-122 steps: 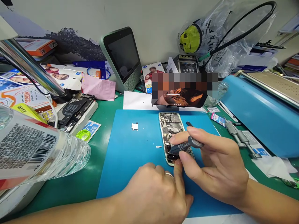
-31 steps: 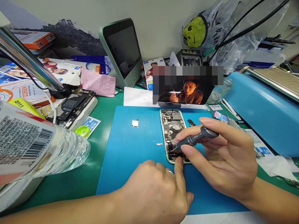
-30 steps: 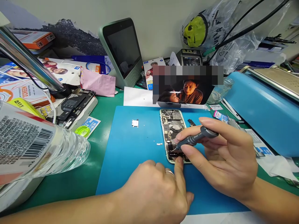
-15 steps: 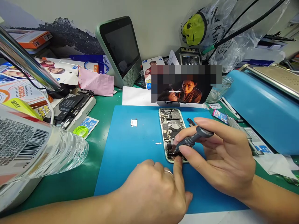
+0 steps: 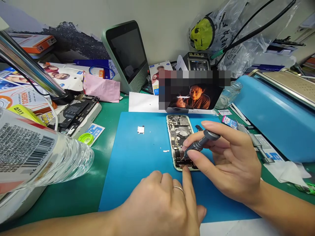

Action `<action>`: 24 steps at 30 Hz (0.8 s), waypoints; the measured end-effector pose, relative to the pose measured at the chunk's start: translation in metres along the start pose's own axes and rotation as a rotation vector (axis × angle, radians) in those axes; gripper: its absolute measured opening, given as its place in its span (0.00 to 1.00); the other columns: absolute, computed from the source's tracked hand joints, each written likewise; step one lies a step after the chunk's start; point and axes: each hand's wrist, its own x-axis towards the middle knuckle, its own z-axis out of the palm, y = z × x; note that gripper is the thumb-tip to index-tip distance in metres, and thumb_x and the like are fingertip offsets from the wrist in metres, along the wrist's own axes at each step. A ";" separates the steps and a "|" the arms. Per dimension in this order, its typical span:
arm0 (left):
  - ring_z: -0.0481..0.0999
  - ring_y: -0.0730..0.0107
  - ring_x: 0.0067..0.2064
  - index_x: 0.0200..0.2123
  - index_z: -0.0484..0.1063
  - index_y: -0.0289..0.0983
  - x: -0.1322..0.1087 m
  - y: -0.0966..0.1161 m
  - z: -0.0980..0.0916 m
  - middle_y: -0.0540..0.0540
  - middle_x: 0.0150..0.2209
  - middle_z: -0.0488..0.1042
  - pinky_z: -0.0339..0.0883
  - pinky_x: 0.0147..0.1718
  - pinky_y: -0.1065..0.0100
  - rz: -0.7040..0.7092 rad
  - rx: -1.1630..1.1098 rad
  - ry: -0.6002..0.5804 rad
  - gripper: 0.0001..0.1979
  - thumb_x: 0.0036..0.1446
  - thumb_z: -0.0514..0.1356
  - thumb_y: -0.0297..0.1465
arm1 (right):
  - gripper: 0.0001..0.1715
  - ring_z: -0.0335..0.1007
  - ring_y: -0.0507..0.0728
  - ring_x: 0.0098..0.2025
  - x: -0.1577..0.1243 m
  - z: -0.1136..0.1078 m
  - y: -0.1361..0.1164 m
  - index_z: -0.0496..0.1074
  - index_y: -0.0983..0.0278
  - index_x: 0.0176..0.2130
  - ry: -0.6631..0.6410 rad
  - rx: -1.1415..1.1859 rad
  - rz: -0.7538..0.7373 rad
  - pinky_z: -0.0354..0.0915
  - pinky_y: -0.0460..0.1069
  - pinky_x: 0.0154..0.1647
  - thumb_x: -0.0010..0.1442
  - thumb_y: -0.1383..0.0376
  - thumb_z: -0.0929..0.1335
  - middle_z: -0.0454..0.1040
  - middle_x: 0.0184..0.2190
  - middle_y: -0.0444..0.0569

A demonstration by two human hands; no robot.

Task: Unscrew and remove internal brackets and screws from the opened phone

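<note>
An opened smartphone lies on the blue mat with its circuit boards and inner parts showing. My right hand grips a dark grey precision screwdriver between thumb and fingers, the cap end under the index finger. Its thin tip points down at the lower part of the phone; whether it touches a screw is too small to tell. My left hand, with a ring, rests in front. Its index finger stretches out to the phone's bottom edge, the other fingers are bent, and the thumb stands apart.
Small metal parts, a bracket and a strip, lie on the blue mat. A water bottle stands at left by another opened device. Behind the mat, a screen plays video. A blue case is at right.
The view has shifted slightly. Both hands keep nearly the same pose, the screwdriver still over the phone's lower part and the left index finger still at its bottom edge.
</note>
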 end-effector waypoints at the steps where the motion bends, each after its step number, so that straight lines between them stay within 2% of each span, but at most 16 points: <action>1: 0.69 0.64 0.17 0.42 0.80 0.22 0.000 0.000 0.000 0.43 0.19 0.73 0.60 0.12 0.66 -0.012 0.000 0.001 0.20 0.65 0.57 0.36 | 0.42 0.79 0.56 0.41 0.000 0.000 0.000 0.62 0.49 0.65 0.000 0.008 0.004 0.82 0.51 0.35 0.60 0.79 0.70 0.75 0.48 0.48; 4: 0.71 0.62 0.17 0.42 0.80 0.23 0.000 -0.001 0.001 0.41 0.21 0.75 0.62 0.12 0.65 -0.040 -0.004 -0.015 0.20 0.64 0.59 0.37 | 0.41 0.79 0.56 0.41 0.001 0.000 0.000 0.62 0.50 0.65 0.001 0.022 0.005 0.82 0.50 0.35 0.60 0.79 0.70 0.74 0.45 0.47; 12: 0.73 0.61 0.19 0.44 0.80 0.23 0.000 0.000 0.001 0.41 0.22 0.76 0.66 0.14 0.64 -0.089 -0.021 -0.080 0.22 0.63 0.59 0.39 | 0.39 0.78 0.54 0.41 0.002 -0.001 0.000 0.62 0.51 0.64 0.002 0.019 0.020 0.81 0.48 0.37 0.61 0.78 0.70 0.74 0.43 0.46; 24: 0.71 0.63 0.16 0.41 0.81 0.24 0.002 -0.001 0.007 0.43 0.18 0.73 0.63 0.11 0.66 -0.087 0.008 -0.025 0.21 0.60 0.60 0.39 | 0.35 0.78 0.54 0.39 0.004 -0.001 -0.002 0.62 0.52 0.62 -0.020 0.029 0.048 0.81 0.49 0.37 0.63 0.77 0.69 0.75 0.40 0.45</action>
